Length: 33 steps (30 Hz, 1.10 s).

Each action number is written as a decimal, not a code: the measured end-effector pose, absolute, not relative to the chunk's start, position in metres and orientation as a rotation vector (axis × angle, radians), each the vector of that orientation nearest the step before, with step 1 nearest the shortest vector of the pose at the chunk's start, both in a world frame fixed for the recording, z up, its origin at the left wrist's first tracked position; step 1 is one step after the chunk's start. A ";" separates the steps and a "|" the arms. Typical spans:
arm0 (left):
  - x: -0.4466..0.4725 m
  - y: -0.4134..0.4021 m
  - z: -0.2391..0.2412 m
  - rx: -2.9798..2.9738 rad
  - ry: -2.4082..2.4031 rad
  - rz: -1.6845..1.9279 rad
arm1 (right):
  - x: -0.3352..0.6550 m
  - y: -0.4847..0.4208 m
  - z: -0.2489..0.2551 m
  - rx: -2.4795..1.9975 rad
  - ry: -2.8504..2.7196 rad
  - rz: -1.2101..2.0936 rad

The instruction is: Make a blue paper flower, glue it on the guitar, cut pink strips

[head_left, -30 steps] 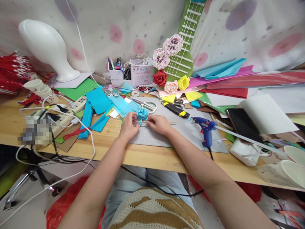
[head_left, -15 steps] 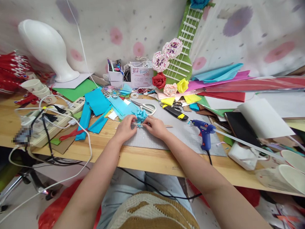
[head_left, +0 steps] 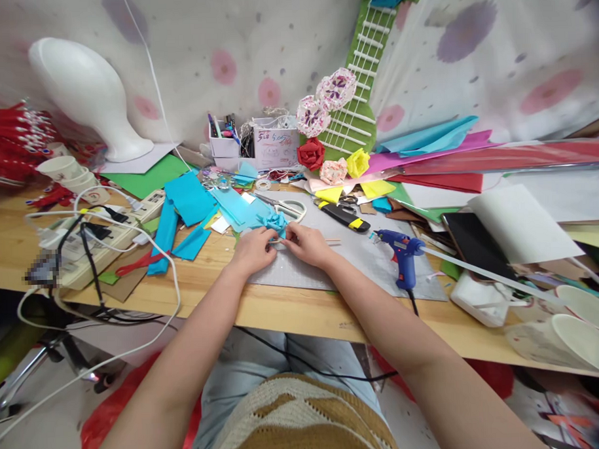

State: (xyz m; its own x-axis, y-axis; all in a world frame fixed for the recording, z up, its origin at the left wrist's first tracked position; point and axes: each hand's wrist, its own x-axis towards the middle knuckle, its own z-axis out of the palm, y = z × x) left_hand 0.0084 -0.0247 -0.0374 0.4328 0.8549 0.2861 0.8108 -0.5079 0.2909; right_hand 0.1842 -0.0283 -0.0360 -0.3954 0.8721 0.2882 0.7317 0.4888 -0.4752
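Note:
My left hand [head_left: 254, 249] and my right hand [head_left: 307, 244] meet over a grey cutting mat [head_left: 350, 265], fingers pinched together. Between them they grip a crumpled blue paper flower [head_left: 276, 223] and a thin wooden stick [head_left: 329, 241] that pokes out to the right. Loose blue paper strips [head_left: 193, 208] lie just left of my hands. White-handled scissors [head_left: 289, 208] rest right behind the flower. A blue glue gun [head_left: 401, 257] stands on the mat to the right of my right hand.
A black and yellow utility knife [head_left: 346, 217], finished paper roses [head_left: 334, 161], coloured paper sheets [head_left: 449, 160], a dark phone [head_left: 470, 241] and paper cups [head_left: 573, 326] fill the right. A power strip with cables [head_left: 91, 241], cups [head_left: 66, 174] and a white foam head [head_left: 86, 94] stand left.
My hands have kept their pinch on the blue flower and stick, with fingers shifting slightly closer. The view has swayed a little; nothing else on the desk has moved.

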 end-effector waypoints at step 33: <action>0.005 -0.018 -0.053 2.088 1.300 0.996 | 0.174 -0.024 -0.038 -1.161 -2.407 -0.009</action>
State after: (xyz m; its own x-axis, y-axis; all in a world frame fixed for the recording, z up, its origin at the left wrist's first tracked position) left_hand 0.0053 -0.0182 -0.0525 0.2827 0.9020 0.3262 0.5502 -0.4311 0.7151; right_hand 0.1738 -0.0243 -0.0379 -0.5347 0.7388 0.4103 0.7418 0.6429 -0.1909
